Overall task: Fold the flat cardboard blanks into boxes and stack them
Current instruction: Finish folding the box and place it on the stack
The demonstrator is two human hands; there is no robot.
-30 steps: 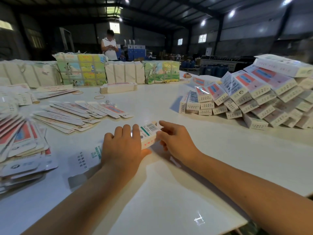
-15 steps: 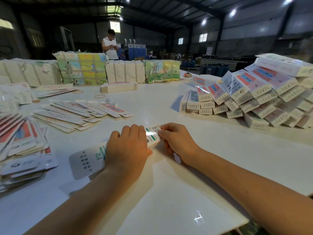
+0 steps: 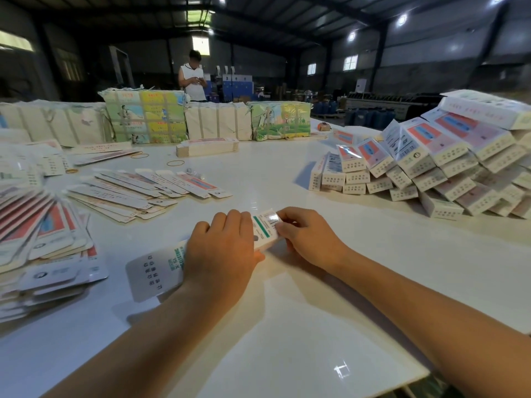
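Half-formed box [image 3: 265, 228] lies on the white table [image 3: 316, 326], between my two hands. My left hand [image 3: 221, 251] is curled over its middle, gripping it; a loose flap [image 3: 155, 271] sticks out left of that hand. My right hand [image 3: 309, 239] pinches the box's right end with its fingertips. Fanned flat blanks [image 3: 138, 191] lie beyond and left of my grip; folded boxes [image 3: 431, 168] are stacked beyond and right.
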